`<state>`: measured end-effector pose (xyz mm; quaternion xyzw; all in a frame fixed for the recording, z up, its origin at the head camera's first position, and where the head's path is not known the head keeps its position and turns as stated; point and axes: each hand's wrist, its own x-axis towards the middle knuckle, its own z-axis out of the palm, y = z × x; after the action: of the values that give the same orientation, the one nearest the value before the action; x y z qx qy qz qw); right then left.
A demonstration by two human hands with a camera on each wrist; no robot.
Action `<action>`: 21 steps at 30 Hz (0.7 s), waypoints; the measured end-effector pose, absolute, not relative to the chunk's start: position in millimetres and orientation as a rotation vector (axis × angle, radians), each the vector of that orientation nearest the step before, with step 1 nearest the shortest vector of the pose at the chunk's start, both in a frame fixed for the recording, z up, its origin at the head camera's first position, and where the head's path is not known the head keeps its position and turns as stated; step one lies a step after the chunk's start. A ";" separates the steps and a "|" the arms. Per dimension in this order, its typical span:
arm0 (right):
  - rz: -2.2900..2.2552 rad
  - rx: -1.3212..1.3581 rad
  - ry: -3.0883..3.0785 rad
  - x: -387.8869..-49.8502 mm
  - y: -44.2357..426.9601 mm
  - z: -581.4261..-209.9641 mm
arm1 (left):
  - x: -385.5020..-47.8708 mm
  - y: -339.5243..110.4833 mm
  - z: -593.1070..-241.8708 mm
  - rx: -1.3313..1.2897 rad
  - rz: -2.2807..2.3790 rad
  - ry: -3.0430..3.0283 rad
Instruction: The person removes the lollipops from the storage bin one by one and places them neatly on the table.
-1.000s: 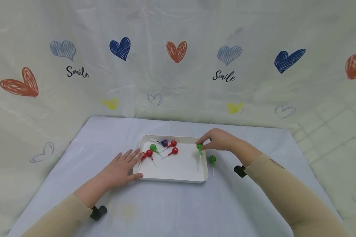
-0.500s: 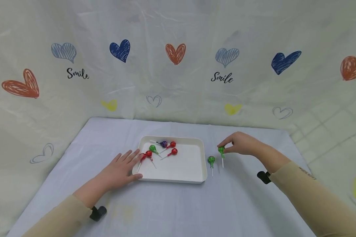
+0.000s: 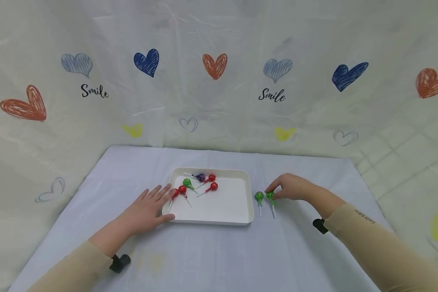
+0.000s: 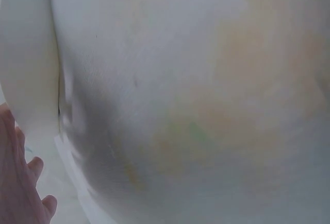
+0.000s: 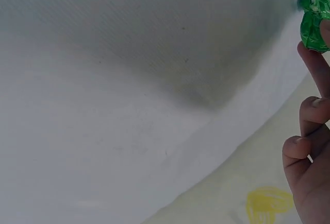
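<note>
My right hand (image 3: 293, 187) pinches a green lollipop (image 3: 270, 196) by its wrapped head, right of the tray, with the stick toward me. In the right wrist view that green wrapper (image 5: 313, 31) shows between thumb and index finger. Close on its left lies another green lollipop (image 3: 259, 196) on the cloth. My left hand (image 3: 146, 211) rests spread over the left edge of the white tray (image 3: 219, 211). Near its fingertips lie two red lollipops (image 3: 182, 189). Also in the tray are a green lollipop (image 3: 187, 183), a purple lollipop (image 3: 201, 177) and two more red lollipops (image 3: 213, 186).
A white cloth (image 3: 211, 259) covers the table. Behind it hangs a pale curtain (image 3: 241, 117) printed with hearts and the word Smile. Each wrist wears a small black device (image 3: 120, 263).
My right hand has carried the green lollipop from above the tray's right side out to the right, then lowered it beside the other green one. The left hand has stayed in place.
</note>
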<state>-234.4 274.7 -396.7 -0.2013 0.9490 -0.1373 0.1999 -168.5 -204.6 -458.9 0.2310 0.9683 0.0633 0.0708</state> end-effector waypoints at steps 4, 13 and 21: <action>-0.384 -0.517 2.662 -234.0 275.3 -403.1 | -170.6 -204.1 -457.7 0.705 0.180 2.916; -0.450 -0.511 2.653 -236.6 276.1 -408.3 | -170.5 -203.2 -454.9 0.700 0.172 2.899; -0.493 -0.518 2.653 -237.7 280.2 -418.3 | -172.7 -202.6 -458.2 0.683 0.149 2.886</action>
<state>-237.7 280.2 -418.3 -0.1849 0.9469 -0.1759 0.1955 -172.7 -202.6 -458.2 0.2292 0.9683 0.0499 0.0860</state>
